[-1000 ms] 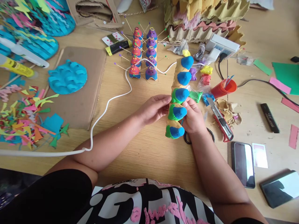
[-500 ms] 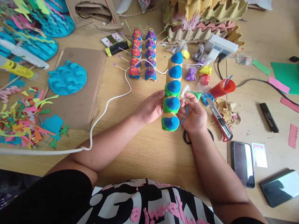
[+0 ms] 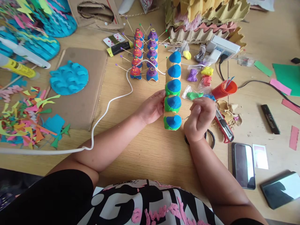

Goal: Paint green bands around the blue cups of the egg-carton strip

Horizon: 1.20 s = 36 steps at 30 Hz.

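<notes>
My left hand grips the left edge of an egg-carton strip, held upright above the table. Blue clay caps its bumps, and green clay wraps the lower three; bare tan cardboard shows around the upper ones. To the right of the strip and apart from it, my right hand is closed in a pinch. A thin tool's tip pokes out at its left side; the rest is hidden by the fingers. Behind stand two finished carton strips, a red-and-blue one and a purple-and-blue one, with faces and pin-like sticks.
Bagged green clay, purple clay and a red cup of sticks lie beyond my right hand. Near it are a utility knife and scissors. A white cable crosses the left. Egg cartons are stacked behind.
My right hand has pulled away from the strip to the right and turned, its fingers curling closed. Earlier a thin blue tool showed under it. The left hand keeps its hold.
</notes>
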Each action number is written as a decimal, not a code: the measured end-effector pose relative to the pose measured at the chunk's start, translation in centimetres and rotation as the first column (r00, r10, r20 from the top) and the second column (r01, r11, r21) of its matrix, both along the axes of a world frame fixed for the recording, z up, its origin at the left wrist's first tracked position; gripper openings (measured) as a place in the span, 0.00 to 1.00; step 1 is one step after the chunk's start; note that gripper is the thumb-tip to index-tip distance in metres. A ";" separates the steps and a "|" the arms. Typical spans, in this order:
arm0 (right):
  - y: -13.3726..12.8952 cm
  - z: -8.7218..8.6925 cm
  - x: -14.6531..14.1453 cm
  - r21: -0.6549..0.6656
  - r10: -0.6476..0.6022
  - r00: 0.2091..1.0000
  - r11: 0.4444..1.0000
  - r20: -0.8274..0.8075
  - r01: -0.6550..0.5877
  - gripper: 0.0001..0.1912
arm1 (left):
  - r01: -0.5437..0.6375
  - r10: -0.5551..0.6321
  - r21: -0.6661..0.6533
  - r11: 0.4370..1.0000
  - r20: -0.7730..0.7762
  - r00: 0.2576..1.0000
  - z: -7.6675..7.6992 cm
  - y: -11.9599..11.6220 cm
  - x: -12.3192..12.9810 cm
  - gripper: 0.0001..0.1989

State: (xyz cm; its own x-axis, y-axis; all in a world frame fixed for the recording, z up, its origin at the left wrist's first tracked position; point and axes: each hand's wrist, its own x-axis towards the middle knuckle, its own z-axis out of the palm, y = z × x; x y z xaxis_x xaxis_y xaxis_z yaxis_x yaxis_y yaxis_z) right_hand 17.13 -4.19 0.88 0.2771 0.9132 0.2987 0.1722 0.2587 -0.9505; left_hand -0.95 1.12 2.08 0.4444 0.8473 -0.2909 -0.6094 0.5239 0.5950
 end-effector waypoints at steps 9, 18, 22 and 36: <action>0.0 -0.2 -0.7 0.071 0.106 0.994 0.992 0.025 -0.108 0.20 | -0.006 0.006 0.001 1.000 -0.003 1.000 0.3 0.0 0.0 0.16; 0.9 -0.4 -0.9 -0.121 0.270 0.962 0.954 -0.051 -0.274 0.17 | -0.025 0.023 0.076 0.997 0.025 0.999 -0.1 0.2 -0.2 0.15; 1.4 -0.2 -1.0 -0.121 0.177 0.973 0.973 -0.149 -0.196 0.12 | -0.011 0.011 0.143 0.990 0.003 1.000 -0.2 0.2 -0.4 0.15; 3.1 -1.0 2.5 -0.125 0.194 0.748 0.929 -0.634 -0.347 0.20 | -0.005 0.018 0.184 0.983 -0.067 0.998 0.4 -0.4 -0.2 0.13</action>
